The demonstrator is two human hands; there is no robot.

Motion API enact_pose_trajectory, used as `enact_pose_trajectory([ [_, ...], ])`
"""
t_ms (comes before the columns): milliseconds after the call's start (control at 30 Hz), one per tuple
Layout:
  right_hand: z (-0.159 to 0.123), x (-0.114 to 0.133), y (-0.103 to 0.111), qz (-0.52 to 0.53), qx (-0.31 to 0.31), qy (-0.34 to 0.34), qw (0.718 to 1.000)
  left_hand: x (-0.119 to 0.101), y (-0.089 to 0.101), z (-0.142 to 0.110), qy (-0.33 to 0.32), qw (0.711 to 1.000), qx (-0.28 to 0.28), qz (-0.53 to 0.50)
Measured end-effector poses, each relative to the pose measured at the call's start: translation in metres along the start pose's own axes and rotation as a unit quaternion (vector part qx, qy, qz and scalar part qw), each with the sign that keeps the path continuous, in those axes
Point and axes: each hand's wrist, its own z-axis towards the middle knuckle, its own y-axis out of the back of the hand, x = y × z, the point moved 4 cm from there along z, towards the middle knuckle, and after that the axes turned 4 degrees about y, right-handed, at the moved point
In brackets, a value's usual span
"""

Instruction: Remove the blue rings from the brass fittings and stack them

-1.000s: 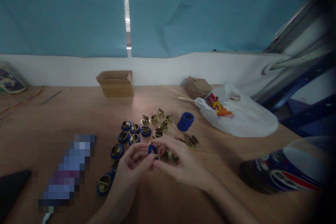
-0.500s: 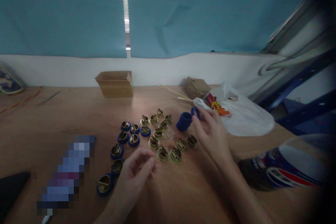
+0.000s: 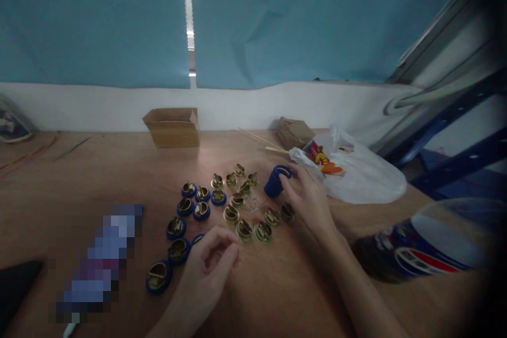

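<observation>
My right hand (image 3: 307, 190) pinches a blue ring (image 3: 285, 168) at the rim of a stack of blue rings (image 3: 273, 185). My left hand (image 3: 209, 269) hovers low over the table with its fingers curled and thumb near the index finger; anything inside the fingers is hidden. Left of it stand several gold round metal pieces seated in blue rings (image 3: 175, 227), one partly covered by the hand. Several bare gold metal pieces (image 3: 244, 229) with a bar across the middle stand between my hands. Thin clear rings (image 3: 254, 203) lie among them.
An open cardboard box (image 3: 174, 134) and a brown package (image 3: 293, 132) stand at the back. Thin sticks (image 3: 261, 138) and a white plastic bag (image 3: 362, 177) lie at the right. A Pepsi container (image 3: 420, 253) is beside my right forearm. A pixelated object (image 3: 105, 259) lies left.
My right hand has moved left with the blue ring, from beside the stack to its top rim. My left hand has shifted slightly right, uncovering more blue-ringed pieces.
</observation>
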Motion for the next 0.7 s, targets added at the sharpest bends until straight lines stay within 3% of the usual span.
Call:
enact_pose_trajectory([
  [233,-0.002,0.001,-0.003,0.002,0.001,0.001,1.000,-0.003,0.002,-0.001,-0.026,0.999,-0.020,0.032],
  [367,-0.001,0.006,0.003,-0.004,-0.024,0.003,1.000,-0.010,0.003,-0.004,-0.096,0.985,-0.028,0.138],
  [467,-0.002,0.018,0.006,-0.007,-0.047,0.011,0.999,-0.015,-0.002,-0.008,-0.164,0.947,0.022,0.276],
  [600,-0.011,0.042,0.002,0.014,-0.044,0.048,0.998,-0.015,-0.014,-0.019,-0.244,0.850,0.107,0.455],
  [700,-0.020,0.061,-0.006,0.045,-0.019,0.081,0.996,-0.017,-0.012,-0.028,-0.275,0.806,0.102,0.515],
])
